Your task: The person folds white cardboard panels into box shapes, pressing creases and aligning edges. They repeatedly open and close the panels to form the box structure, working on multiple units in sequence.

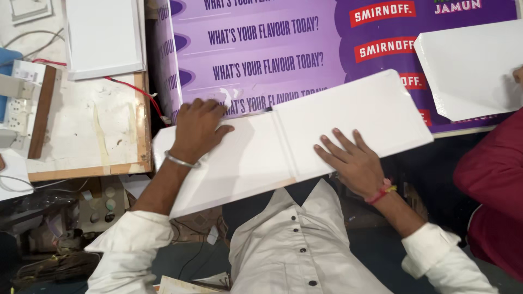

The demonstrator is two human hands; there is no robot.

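My left hand (197,129) and right hand (351,160) both press flat, fingers spread, on the white folded board (338,122), holding nothing; purple printed sheet (261,60) lies beyond it.

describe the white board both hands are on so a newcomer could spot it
Start at the purple printed sheet; the long white board lies tilted across its lower edge, left hand and right hand flat on it. Unlike the other white boards, a crease crosses its middle.
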